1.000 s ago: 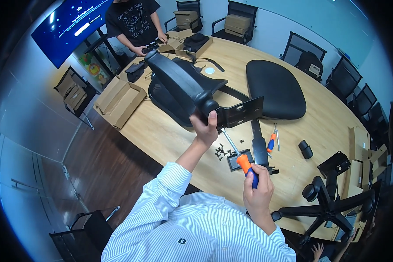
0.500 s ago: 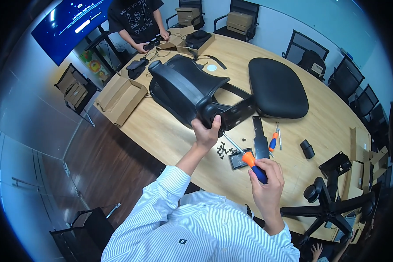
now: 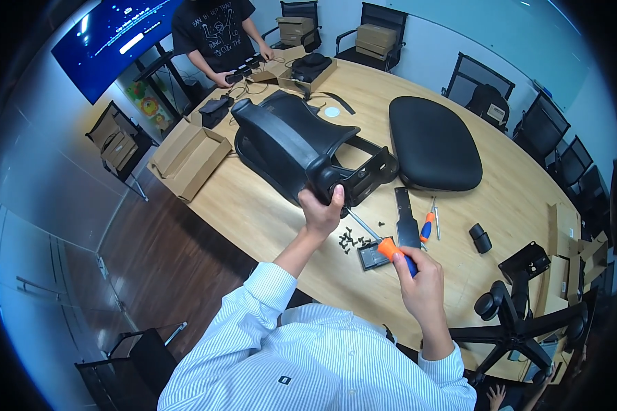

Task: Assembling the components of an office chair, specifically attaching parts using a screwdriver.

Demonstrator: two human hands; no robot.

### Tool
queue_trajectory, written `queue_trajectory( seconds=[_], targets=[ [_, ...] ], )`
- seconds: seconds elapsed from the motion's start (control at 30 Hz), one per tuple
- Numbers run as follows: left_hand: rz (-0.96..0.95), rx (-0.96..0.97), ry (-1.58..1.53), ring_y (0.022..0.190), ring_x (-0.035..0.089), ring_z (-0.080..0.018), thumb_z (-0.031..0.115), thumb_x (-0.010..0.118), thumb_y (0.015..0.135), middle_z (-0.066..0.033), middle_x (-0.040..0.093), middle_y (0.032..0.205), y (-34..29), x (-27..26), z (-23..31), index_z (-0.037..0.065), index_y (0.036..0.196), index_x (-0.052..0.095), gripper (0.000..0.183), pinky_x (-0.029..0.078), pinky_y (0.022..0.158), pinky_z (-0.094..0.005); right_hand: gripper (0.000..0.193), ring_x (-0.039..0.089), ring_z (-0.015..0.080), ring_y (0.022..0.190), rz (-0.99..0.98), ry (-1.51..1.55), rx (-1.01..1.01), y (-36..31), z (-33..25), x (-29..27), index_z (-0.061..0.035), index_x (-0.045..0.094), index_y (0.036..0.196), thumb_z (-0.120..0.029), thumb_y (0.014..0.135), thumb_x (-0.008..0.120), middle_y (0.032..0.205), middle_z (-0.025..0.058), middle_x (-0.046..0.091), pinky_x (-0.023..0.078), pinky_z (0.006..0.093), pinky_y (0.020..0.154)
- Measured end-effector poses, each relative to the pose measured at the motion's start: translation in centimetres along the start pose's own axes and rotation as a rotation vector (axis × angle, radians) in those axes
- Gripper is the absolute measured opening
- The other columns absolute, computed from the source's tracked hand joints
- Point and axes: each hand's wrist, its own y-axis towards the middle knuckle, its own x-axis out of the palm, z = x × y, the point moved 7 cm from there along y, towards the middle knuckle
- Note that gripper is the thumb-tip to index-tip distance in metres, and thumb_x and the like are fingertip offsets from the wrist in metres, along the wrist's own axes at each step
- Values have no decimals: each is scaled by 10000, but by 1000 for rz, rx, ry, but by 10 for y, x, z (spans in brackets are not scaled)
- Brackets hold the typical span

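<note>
The left hand (image 3: 322,211) is closed around the lower end of a black armrest (image 3: 277,137), its thumb raised along the near side, next to a slotted metal bracket (image 3: 371,177). The armrest slants up and away to the left, above a black chair backrest (image 3: 267,168) on the wooden counter (image 3: 288,240). The right hand (image 3: 419,281) holds a screwdriver (image 3: 389,248) by its orange-and-blue handle, fingers wrapped about the blue part. Its shaft slants up to the left and ends at the joint just beside the left hand; whether the tip sits in a screw cannot be told.

Below the shaft lies a loose cluster of dark screws (image 3: 347,241), with a shallow dark rectangular tray (image 3: 375,257) close by. Right of these are a flat black metal bar (image 3: 406,218), a second orange-and-blue screwdriver (image 3: 427,228), and a thin metal rod (image 3: 438,222). A black seat cushion (image 3: 435,144) rests beyond them, and a short black cylindrical part (image 3: 480,238) lies farther right. A black five-legged chair base (image 3: 517,327) occupies the lower right. An open cardboard box (image 3: 188,164) sits at the counter's left edge; at the far side, a person in a dark T-shirt (image 3: 216,41) handles small black objects (image 3: 243,70).
</note>
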Motion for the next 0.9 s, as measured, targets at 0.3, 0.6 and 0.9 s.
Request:
queue_trajectory(
  seconds=[0.3, 0.6, 0.9],
  targets=[
    [18, 41, 24, 651, 569, -133, 184, 676, 802, -55, 621, 731, 0, 1, -3, -39, 879, 627, 241, 483, 627, -294, 373, 626, 314, 863, 57, -172, -136, 4, -2, 9, -18, 648, 1086, -166, 769, 776, 934, 142, 615, 476, 398, 720],
    [-99, 26, 97, 732, 573, -116, 227, 667, 824, -48, 612, 821, -7, 1, -7, -27, 919, 611, 277, 481, 689, -276, 267, 624, 329, 809, -52, -93, -47, 8, 1, 13, -12, 607, 992, -146, 801, 737, 875, 147, 628, 483, 402, 697],
    [-86, 139, 157, 654, 613, -172, 188, 690, 783, -96, 654, 773, -14, 5, -7, -43, 987, 608, 319, 513, 640, -318, 254, 589, 240, 792, 169, -192, -308, 12, 4, 32, 9, 601, 958, -145, 809, 736, 895, 99, 575, 468, 343, 676]
  ],
)
